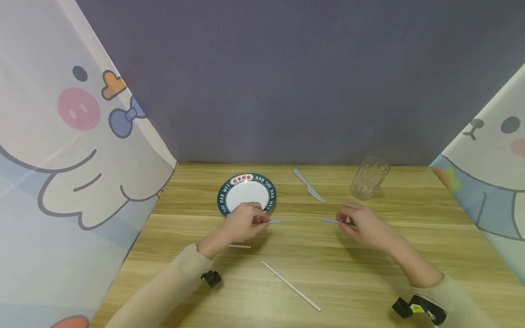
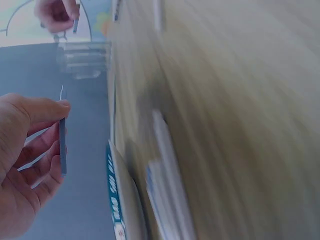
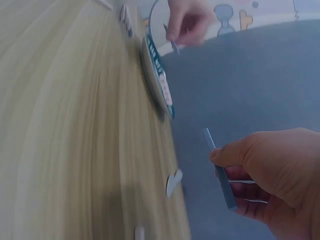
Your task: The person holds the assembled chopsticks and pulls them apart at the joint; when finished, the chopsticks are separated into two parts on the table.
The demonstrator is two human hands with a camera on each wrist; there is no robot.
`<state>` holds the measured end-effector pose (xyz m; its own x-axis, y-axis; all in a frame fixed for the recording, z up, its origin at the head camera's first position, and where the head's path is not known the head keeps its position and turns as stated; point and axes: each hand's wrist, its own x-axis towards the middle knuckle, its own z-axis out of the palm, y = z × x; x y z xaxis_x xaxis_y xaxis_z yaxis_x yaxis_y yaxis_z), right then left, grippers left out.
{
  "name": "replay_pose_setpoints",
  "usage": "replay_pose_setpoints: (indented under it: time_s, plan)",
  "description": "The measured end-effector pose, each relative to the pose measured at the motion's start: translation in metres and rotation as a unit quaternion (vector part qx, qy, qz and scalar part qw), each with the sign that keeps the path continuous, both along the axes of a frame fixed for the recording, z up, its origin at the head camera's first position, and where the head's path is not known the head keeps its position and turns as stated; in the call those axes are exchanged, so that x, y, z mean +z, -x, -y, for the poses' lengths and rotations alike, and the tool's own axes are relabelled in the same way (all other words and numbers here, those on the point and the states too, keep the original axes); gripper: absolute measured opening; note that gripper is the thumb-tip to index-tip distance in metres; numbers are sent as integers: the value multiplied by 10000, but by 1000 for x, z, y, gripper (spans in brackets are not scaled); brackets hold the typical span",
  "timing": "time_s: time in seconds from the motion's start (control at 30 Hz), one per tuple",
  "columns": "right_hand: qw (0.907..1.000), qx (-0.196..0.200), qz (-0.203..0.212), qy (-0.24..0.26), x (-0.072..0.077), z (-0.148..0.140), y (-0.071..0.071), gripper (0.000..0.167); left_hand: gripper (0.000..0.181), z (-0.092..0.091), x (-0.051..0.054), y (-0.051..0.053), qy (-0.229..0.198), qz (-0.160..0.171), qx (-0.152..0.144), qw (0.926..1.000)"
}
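Note:
Above the table's middle, my left hand (image 1: 246,221) pinches a slim grey bar (image 2: 63,135) between thumb and fingers. To the right, my right hand (image 1: 365,224) pinches a similar slim grey bar (image 3: 223,175). Each bar has a pale lilac end that points toward the other hand. A faint thin line (image 1: 302,219), perhaps a wire, runs between the two ends in the head view; the wrist views do not show it clearly. Behind my left hand lies a white plate with a green lettered rim (image 1: 270,184), partly covered by that hand.
A pale plastic-looking knife (image 1: 308,185) lies at the back middle. A clear glass (image 1: 369,177) stands at the back right. One long pale stick (image 1: 291,286) lies in front, and several pale sticks (image 2: 167,185) lie near my left wrist. Dark wall behind, printed cloths at both sides.

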<state>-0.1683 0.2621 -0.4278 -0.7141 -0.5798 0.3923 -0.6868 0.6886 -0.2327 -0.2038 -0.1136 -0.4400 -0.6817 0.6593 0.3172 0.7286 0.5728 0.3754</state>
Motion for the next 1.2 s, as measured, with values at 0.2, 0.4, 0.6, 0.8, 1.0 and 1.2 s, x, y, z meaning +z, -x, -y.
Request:
replay_pose_setpoints:
  time_s: [0.2,0.4,0.6,0.8,1.0,1.2]
  plan:
    - [9989,-244,385,-67,-5,-25,-8,21,4,35,-7,-6,75,95,124,9999]
    - [9960,-451,731,-240,-14,-41,-16,21,5,64,-7,-21,393,644,-106,9971]
    - [9925,-607,1011,-330,-22,-47,-21,18,6,76,-12,-34,716,1178,-472,9893]
    - [9938,-570,914,-270,-32,-50,-25,24,5,81,-19,-37,919,1468,-526,9835]
    - [9949,-410,867,-315,-38,-52,-27,25,5,85,-26,-35,992,1543,-545,9815]
    - [9956,-376,803,-305,-40,-53,-28,26,4,87,-30,-31,916,1467,-513,9836]
